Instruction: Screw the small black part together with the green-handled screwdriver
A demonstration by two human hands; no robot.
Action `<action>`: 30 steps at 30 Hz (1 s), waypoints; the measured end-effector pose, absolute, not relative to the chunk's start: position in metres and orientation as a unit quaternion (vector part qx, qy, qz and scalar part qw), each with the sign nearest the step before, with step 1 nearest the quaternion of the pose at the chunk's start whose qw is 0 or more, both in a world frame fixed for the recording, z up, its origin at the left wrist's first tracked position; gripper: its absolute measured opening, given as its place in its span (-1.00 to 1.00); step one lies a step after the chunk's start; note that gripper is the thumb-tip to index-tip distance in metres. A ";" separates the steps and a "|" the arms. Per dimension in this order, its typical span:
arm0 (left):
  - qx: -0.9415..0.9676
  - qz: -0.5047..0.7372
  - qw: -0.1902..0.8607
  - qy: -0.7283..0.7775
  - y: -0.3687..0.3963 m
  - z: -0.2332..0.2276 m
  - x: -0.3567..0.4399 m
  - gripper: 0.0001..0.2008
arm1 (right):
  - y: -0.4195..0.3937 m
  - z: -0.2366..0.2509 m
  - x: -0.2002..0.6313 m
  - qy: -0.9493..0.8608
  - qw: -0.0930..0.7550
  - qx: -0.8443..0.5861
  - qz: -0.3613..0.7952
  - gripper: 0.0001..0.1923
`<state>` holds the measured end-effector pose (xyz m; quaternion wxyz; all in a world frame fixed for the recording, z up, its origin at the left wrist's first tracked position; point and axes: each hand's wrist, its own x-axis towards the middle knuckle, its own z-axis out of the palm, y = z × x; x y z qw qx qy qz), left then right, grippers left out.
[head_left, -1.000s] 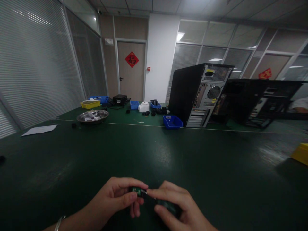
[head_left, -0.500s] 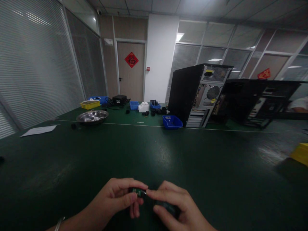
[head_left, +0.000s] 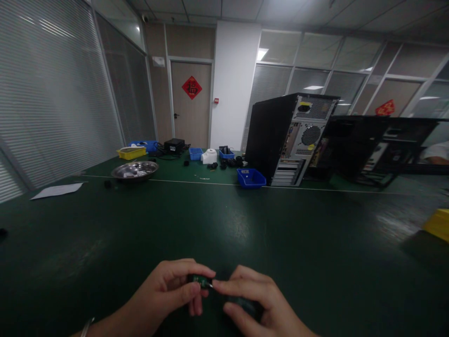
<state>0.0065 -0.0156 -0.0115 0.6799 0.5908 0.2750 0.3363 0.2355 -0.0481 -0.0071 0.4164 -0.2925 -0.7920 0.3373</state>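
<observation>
A small green circuit board (head_left: pixel 202 281) in a dark casing sits pinched between the thumb and fingers of my left hand (head_left: pixel 175 285). My right hand (head_left: pixel 257 295) is closed around the dark, thick handle of what looks like a screwdriver (head_left: pixel 243 304), mostly covered by my fingers. Just past my right index fingertip, a thin metal tip reaches the right edge of the board. Both hands are close together, low in the view above the green table (head_left: pixel 231 224). Fine detail on the board is too small and dim to read.
Farther back stand a metal bowl (head_left: pixel 135 177) of small parts, a blue bin (head_left: pixel 251 179), a yellow tray (head_left: pixel 131 153) and a black computer tower (head_left: pixel 273 135). White paper (head_left: pixel 56 191) lies at left; a yellow box (head_left: pixel 438 224) is at the right edge. Another person's arm (head_left: pixel 435 153) shows far right.
Both hands stay almost in place. The board has tilted slightly, and a little more of the metal tip shows between it and my right index finger.
</observation>
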 end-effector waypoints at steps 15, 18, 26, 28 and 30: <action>0.524 0.380 0.727 0.229 -0.011 -0.016 0.009 -0.72 | -0.051 -0.005 0.235 -0.784 0.396 -0.332 0.344 -0.65; 0.526 0.385 0.712 0.262 -0.010 -0.017 0.007 -0.80 | -0.052 -0.005 0.235 -0.779 0.399 -0.338 0.346 -0.62; 0.585 0.353 0.653 0.327 -0.011 -0.016 0.004 -0.66 | -0.051 -0.006 0.236 -0.777 0.397 -0.337 0.354 -0.63; 0.585 0.345 0.655 0.331 -0.012 -0.016 0.004 -0.67 | -0.051 -0.006 0.236 -0.778 0.394 -0.336 0.355 -0.63; 0.604 0.334 0.636 0.345 -0.013 -0.014 0.004 -0.69 | -0.051 -0.006 0.236 -0.779 0.402 -0.332 0.349 -0.63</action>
